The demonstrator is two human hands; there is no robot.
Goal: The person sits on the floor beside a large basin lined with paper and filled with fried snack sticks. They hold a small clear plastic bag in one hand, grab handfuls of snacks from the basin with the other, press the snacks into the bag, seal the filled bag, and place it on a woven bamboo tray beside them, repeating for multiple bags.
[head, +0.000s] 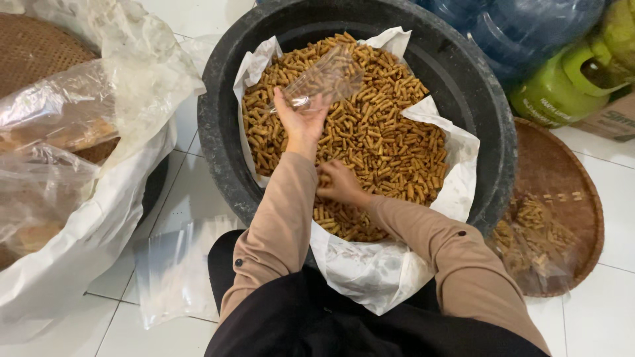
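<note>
White floor tiles [192, 192] are carrying everything here, with grey grout lines running between them. Well to the left of the left hand [301, 119], a woven tray [33, 46] is lying half under crumpled clear plastic sheeting [99, 99], and a white sack [73, 244] is slumping across the floor below it. Just left of the left sleeve, a stack of small clear bags [175, 264] is lying flat on the tiles. The left hand is gripping a small clear plastic bag [327, 79], holding it above the snack sticks [377, 132], its mouth tilting up and to the right. Those short golden-brown sticks are filling a white liner [370, 271] inside a large black tub [463, 86]. The right hand [338, 182], just below the left one, is curling its fingers down into the sticks; whether it is clutching any of them cannot be told. To the right of both hands, past the tub's rim, a round brown woven tray [569, 178] is holding a scatter of sticks under plastic. Above it, a green gas cylinder [569, 86] and blue water jugs [522, 30] are standing near the tub.
</note>
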